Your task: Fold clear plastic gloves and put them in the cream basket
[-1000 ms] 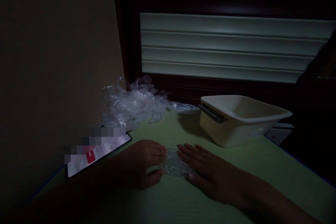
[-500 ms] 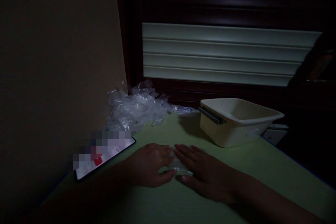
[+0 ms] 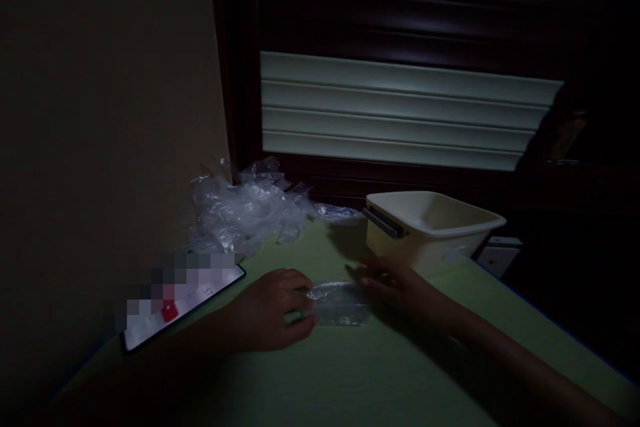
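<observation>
A small clear plastic bag lies flat on the green tabletop between my hands. My left hand rests at the bag's left edge, with thumb and fingers apart and the fingertips touching the plastic. Raised slightly over the right end of the bag is my right hand, its fingers loosely stretched and a shadow beneath it. In the dim light I see nothing held in either hand.
A heap of crumpled clear plastic bags sits against the wall at the back left. Nearer, a phone with a lit screen lies on the green table. A cream plastic bin with a grey handle stands back right, beside a white device.
My right hand has lifted off the bag and moved away toward the bin, uncovering the plastic. My left hand has stayed at the bag's left side. The view has shifted slightly.
</observation>
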Demonstrator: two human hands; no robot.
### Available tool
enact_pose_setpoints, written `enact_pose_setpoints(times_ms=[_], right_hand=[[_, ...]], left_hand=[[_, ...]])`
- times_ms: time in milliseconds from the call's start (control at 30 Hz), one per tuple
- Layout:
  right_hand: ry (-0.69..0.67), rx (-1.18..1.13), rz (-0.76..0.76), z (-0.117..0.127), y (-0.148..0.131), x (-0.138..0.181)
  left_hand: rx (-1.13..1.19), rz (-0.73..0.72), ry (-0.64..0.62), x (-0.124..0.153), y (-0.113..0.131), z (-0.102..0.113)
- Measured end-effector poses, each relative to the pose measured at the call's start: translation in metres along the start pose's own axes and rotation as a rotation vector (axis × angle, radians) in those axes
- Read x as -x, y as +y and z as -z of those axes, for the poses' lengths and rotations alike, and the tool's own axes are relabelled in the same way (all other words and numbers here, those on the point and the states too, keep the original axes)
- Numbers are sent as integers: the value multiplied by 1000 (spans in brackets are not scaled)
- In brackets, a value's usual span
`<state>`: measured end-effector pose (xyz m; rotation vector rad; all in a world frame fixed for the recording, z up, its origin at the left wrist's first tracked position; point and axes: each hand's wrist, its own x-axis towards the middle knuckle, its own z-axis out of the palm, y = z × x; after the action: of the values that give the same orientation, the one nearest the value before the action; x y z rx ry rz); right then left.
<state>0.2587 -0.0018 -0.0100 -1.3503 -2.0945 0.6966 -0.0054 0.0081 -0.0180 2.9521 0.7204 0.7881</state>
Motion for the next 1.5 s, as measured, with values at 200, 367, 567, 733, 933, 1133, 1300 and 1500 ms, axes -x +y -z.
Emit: enact_pose_setpoints(times_ms=[200,367,567,733,933,1133,1300,1500], right_hand=[[25,194,103,-17,-7,-13],[54,0,145,-19,-11,-2],[120,-148,143,-18,-10,-5],[6,-317,45,-19,1,-5],[-5,-292,28,-16,1,-6],[-7,-307,4,-16,-1,-9],[-37,-301,17,-15,-1,-7],[-98,-310,69,-13,5,-4]], left_hand=[[23,96,50,-1,-2,-3],[117,284,104,-2,-5,-7],[313,378,5,-4,-11,-10],[406,494,2,-9,-11,-5],[444,561,-23,-10,-9,-2],[433,538,-27,-8,-12,-4],[420,469,-57,-6,-14,-5],[426,463,-73,-4,-16,-3]])
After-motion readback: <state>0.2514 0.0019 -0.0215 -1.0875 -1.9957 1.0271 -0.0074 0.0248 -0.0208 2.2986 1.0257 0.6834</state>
